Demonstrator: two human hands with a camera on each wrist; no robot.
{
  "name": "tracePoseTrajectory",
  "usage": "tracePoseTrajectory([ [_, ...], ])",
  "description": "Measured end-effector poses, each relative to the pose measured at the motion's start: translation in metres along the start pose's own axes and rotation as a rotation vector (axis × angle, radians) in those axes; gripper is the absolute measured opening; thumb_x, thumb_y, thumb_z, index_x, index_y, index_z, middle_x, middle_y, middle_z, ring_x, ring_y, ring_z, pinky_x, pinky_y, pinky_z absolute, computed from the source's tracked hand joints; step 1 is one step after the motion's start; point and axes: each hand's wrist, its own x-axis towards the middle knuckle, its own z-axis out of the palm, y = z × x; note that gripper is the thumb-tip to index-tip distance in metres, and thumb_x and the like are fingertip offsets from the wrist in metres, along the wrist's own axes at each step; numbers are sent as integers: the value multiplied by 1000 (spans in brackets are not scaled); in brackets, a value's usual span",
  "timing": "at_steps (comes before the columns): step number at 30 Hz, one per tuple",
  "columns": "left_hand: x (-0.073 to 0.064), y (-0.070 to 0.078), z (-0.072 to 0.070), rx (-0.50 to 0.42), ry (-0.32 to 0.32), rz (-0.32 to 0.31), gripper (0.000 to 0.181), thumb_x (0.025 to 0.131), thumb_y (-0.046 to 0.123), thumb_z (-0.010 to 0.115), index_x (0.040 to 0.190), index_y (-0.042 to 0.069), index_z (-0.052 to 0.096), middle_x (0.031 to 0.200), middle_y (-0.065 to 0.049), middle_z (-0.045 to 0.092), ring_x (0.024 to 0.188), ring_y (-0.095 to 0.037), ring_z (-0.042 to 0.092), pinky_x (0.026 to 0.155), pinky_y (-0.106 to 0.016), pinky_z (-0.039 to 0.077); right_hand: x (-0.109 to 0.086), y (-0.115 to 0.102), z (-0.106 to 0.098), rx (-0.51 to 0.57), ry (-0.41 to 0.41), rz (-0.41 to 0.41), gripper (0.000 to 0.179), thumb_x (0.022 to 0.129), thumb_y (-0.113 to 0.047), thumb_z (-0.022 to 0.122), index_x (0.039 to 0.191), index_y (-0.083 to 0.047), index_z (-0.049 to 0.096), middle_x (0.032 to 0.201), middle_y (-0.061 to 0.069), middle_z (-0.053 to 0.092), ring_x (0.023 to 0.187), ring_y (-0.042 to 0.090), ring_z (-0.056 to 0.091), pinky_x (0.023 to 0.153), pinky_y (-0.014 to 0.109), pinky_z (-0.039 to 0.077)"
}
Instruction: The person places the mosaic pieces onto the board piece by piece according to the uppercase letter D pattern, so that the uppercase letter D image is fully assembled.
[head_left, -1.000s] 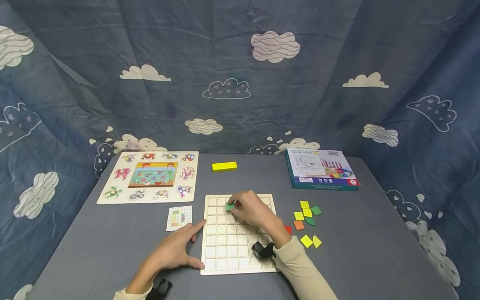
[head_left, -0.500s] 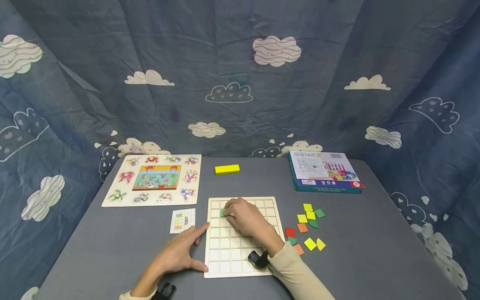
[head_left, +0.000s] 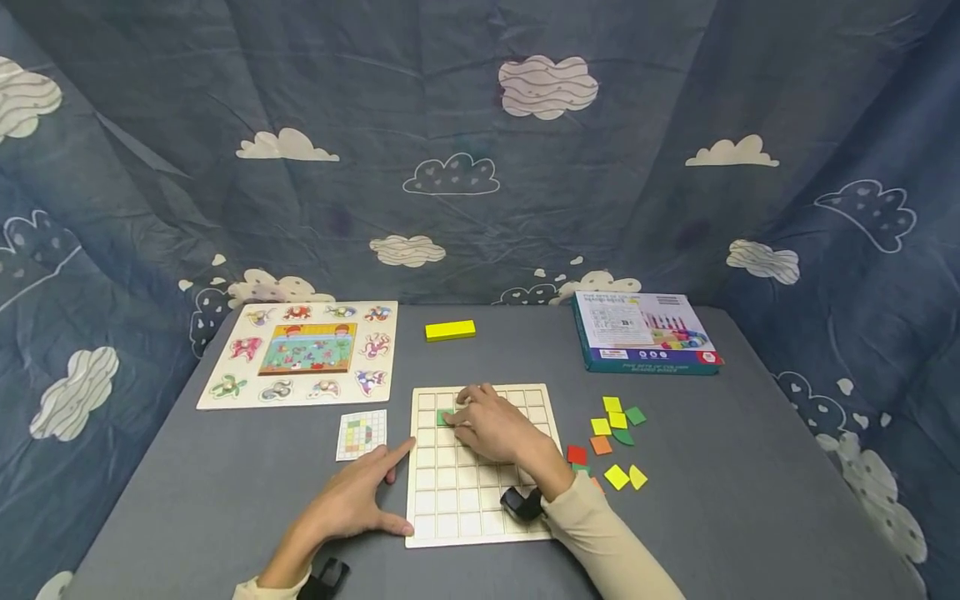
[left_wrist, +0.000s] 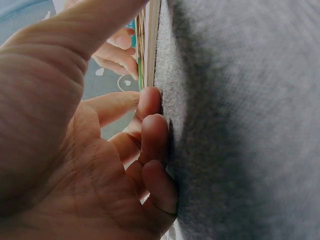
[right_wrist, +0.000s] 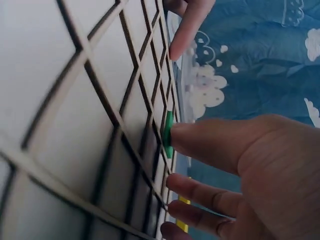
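Note:
A pale wooden grid board (head_left: pixel 447 527) lies in front of me in the head view. A green square tile (head_left: pixel 443 417) sits on one of its upper-left cells. My right hand (head_left: pixel 497 428) reaches over the board; in the right wrist view its thumb (right_wrist: pixel 200 140) presses on the green tile, while other fingertips touch the board. Any contact by the index finger is hidden there. My left hand (head_left: pixel 351 498) rests beside the board, its index fingertip and thumb touching the left edge. In the left wrist view, its other fingers (left_wrist: pixel 155 137) bend against the grey tabletop.
A pattern card (head_left: pixel 362 435) lies left of the board. Several loose yellow, green, orange and red tiles (head_left: pixel 617 477) are scattered to the right. Behind stand a picture puzzle board (head_left: pixel 225 354), a yellow block (head_left: pixel 450 331) and a teal box (head_left: pixel 652 367).
My right hand has carried the green tile left across the board and set it on an upper-left cell; its grip has loosened to a thumb press. The left hand stays at the board's edge.

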Motion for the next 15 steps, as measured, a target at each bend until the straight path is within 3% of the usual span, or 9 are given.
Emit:
tracePoseTrajectory([
  [7,1,2,-1,-2,-12,-12,115,59,49,94,155,17,40,90,5,43,73,-9,35,64,-26,32,0,0,-10,-36,-89,10,38,102,-24,59,140,-18,61,128,8,56,110,24,49,94,42,44],
  [15,-2,0,0,-4,5,-13,115,58,49,94,154,17,41,91,6,44,73,-9,36,64,-25,32,-3,-1,-5,-78,-69,-2,42,102,-26,57,144,-21,57,129,8,58,115,26,53,97,46,44],
])
